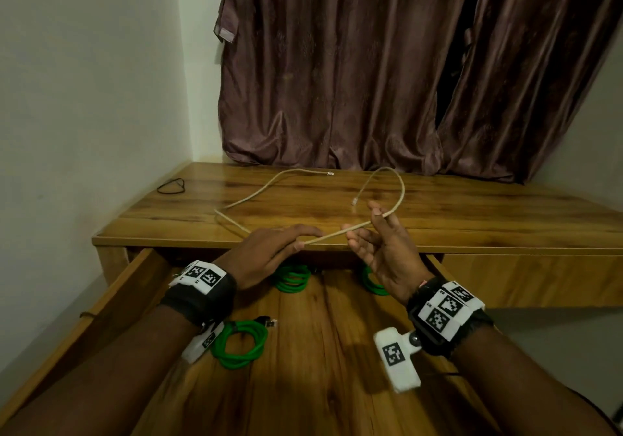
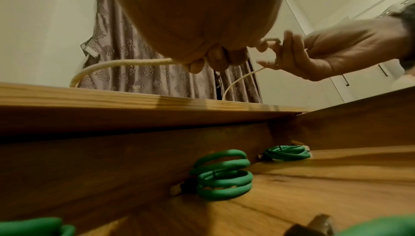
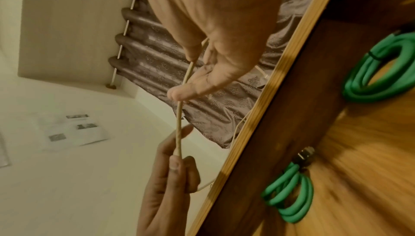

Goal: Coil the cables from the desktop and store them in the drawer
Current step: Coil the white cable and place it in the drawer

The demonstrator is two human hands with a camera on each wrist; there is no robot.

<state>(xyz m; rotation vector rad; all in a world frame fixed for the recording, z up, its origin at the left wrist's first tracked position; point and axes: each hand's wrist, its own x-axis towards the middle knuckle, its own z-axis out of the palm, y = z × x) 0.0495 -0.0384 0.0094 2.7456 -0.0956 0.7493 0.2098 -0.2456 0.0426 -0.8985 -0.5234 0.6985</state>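
Observation:
A long beige cable (image 1: 401, 182) lies in loose loops on the wooden desktop (image 1: 472, 206), with one plug end (image 1: 354, 201) hanging free. My left hand (image 1: 303, 240) pinches the cable at the desk's front edge. My right hand (image 1: 364, 226), palm up, holds the same cable between thumb and fingers a short way to the right. A straight stretch (image 1: 330, 235) runs between the two hands. The right wrist view shows the cable (image 3: 179, 124) running from my right fingers (image 3: 177, 96) to my left hand (image 3: 172, 165). Below the hands the drawer (image 1: 135, 287) stands pulled out.
Three green coiled cables lie in the drawer: one at the front left (image 1: 242, 344) and two at the back (image 1: 291, 279) (image 1: 372, 282). A thin black cable (image 1: 172, 186) sits at the desk's back left corner. A brown curtain (image 1: 354, 81) hangs behind the desk, and a wall closes the left.

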